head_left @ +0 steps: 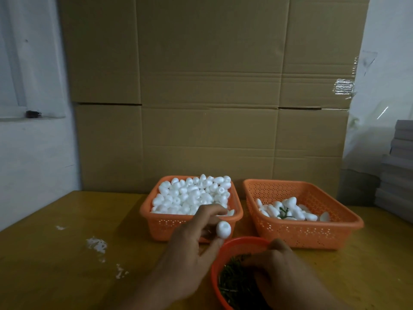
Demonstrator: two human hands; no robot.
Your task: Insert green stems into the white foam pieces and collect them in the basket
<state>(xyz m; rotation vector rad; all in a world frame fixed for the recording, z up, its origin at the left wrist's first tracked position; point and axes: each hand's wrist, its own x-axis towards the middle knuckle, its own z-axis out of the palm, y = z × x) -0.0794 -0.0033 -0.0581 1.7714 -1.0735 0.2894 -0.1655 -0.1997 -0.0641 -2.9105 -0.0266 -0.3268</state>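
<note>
Pinching white egg-shaped foam piece (223, 229), hole up, left fingers (212, 245); right fingers' state unclear.

bare table (67, 276) left, baskets (301, 233) ahead, cardboard wall (210, 108) behind

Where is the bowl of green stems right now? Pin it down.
In the head view, the red bowl of green stems sits at the bottom centre on the wooden table, just in front of the two orange baskets, with the right hand reaching into it.
</note>
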